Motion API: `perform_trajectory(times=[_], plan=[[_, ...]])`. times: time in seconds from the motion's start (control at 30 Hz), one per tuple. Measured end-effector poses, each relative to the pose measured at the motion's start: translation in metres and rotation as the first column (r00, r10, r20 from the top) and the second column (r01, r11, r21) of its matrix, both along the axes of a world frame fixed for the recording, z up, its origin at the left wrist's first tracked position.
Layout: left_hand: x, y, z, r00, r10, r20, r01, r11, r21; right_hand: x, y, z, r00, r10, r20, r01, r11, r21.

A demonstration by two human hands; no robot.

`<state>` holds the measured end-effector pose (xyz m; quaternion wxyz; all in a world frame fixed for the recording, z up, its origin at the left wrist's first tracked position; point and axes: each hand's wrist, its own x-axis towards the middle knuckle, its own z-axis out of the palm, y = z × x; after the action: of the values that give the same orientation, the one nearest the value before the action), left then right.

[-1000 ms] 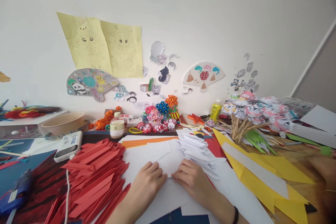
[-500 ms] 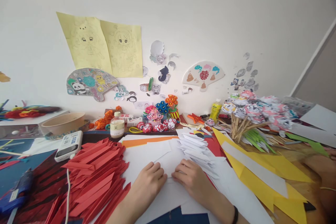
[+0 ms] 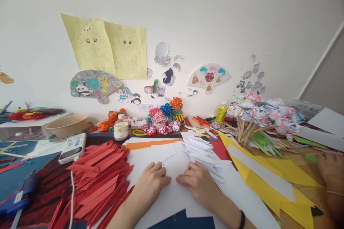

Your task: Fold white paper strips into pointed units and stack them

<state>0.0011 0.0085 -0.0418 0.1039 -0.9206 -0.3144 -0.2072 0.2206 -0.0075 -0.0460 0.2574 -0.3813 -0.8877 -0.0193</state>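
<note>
My left hand (image 3: 153,182) rests over the stack of white paper (image 3: 150,157), its fingers curled and thumb turned inward. Facing it across a small gap, my right hand (image 3: 195,182) has its fingers bent in the same way and wears a dark band at the wrist. Between the two sets of fingertips lies a small white paper piece (image 3: 173,183), pinched at both ends; its edges barely stand out against the white sheets. Left of my hands are folded red paper strips (image 3: 99,179) in a big heap. Folded white paper strips (image 3: 202,152) lie just beyond my right hand.
A bottle (image 3: 121,128), a white device with a cable (image 3: 72,148) and a blue glue gun (image 3: 21,196) stand on the left. Yellow paper (image 3: 258,175) and paper flowers on sticks (image 3: 244,128) lie right. Another person's hand (image 3: 331,171) is at the right edge.
My fingers have shifted slightly on the white paper, with the right fingertips lifting a little. The other person's hand has come further in from the right. The whole view has drifted slightly.
</note>
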Motion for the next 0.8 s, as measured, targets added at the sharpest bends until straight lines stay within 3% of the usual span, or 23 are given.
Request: perform_trajectory(times=[0.17, 0.4, 0.8], plan=[[-0.004, -0.002, 0.007, 0.996, 0.050, 0.073, -0.043, 0.995, -0.085, 0.002, -0.001, -0.001, 0.995, -0.044, -0.084, 0.040, 0.998, -0.052], [-0.015, -0.006, 0.019, 0.992, 0.114, 0.046, -0.101, 0.969, -0.223, 0.000, -0.002, 0.002, 0.990, -0.053, -0.129, 0.044, 0.997, -0.070], [0.009, -0.009, 0.013, 0.923, 0.302, 0.237, -0.171, 0.876, -0.452, -0.004, 0.000, 0.007, 0.964, -0.113, -0.242, 0.059, 0.974, -0.220]])
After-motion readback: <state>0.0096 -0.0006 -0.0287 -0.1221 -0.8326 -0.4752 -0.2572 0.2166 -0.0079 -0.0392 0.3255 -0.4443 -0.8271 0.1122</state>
